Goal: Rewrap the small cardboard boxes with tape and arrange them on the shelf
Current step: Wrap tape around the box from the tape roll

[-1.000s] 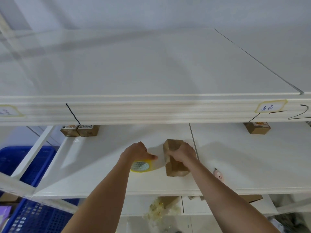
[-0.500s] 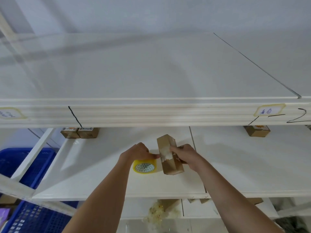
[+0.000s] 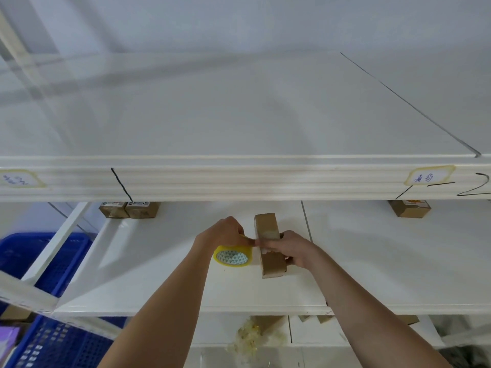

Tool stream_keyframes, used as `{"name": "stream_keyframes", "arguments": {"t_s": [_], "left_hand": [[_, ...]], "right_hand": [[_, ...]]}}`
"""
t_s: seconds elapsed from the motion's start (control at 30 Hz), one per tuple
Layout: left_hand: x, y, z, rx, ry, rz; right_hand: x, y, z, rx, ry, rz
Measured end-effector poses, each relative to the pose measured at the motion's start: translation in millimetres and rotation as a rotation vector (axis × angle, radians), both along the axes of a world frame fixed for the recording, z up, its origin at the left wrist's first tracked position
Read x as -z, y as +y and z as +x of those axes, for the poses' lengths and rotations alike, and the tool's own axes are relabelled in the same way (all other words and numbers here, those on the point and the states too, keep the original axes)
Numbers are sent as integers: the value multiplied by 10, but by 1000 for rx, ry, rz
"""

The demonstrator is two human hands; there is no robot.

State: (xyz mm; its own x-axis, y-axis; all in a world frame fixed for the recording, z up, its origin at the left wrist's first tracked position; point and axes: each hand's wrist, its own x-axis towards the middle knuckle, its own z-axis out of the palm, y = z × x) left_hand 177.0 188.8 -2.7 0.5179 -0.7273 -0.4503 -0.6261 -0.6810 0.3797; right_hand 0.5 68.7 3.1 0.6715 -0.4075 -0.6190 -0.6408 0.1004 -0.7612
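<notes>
Item: small cardboard box (image 3: pixel 269 247), brown, oblong. Location: middle shelf (image 3: pixel 159 282), near the centre of the view, long axis running from 12 to 6 o'clock, one long edge apparently raised. A pale band of tape (image 3: pixel 268 233) is seen across its upper face.

Right hand (image 3: pixel 291 251): clamped on the box from the 3 o'clock side, fingers curled over the top, thumb side reaching toward 9 o'clock where the tape comes in.

Left hand (image 3: pixel 225 232): closed on the tape roll (image 3: pixel 233 255), which is yellow with a patterned core and lies just beside the box at its 9 o'clock. The fingers are curled over the top of the roll; a short strip appears stretched from roll to box between the two hands, though it is too thin to be followed fully.

Step in hand, as judged: taping of this box, with the strip being laid around it; arranging is not yet begun for it.

Next move, as judged: the strip is to be kept taut, carried around the box, pressed flat, then severed; a firm hold on the box is called for so that it is not dragged by the roll.

Other stock: two boxes (image 3: pixel 130 209) side by side at 10 o'clock at the back of the shelf; one box (image 3: pixel 409 208) at 2 o'clock, well apart. Blue crate (image 3: pixel 32 258) at 8 o'clock.
</notes>
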Motion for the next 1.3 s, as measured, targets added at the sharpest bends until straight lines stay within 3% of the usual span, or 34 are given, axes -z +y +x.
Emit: {"name": "stream_keyframes", "arguments": {"t_s": [0.17,0.37,0.53,0.73,1.0,1.3], "left_hand": [[28,9,3,-20,9,-31],[-16,-23,-21,-37,11,-56],[-84,47,85,-109,248,-182],[-49,77,149,-115,337,-204],[-26,35,95,-143,62,-46],[-77,-23,43,-83,9,64]], "right_hand": [[22,45,18,-47,-24,60],[48,66,78,63,-68,96],[32,-96,-33,133,-69,151],[50,-212,-95,79,-100,187],[19,-201,-80,83,-126,203],[58,-149,-82,98,-159,244]]}}
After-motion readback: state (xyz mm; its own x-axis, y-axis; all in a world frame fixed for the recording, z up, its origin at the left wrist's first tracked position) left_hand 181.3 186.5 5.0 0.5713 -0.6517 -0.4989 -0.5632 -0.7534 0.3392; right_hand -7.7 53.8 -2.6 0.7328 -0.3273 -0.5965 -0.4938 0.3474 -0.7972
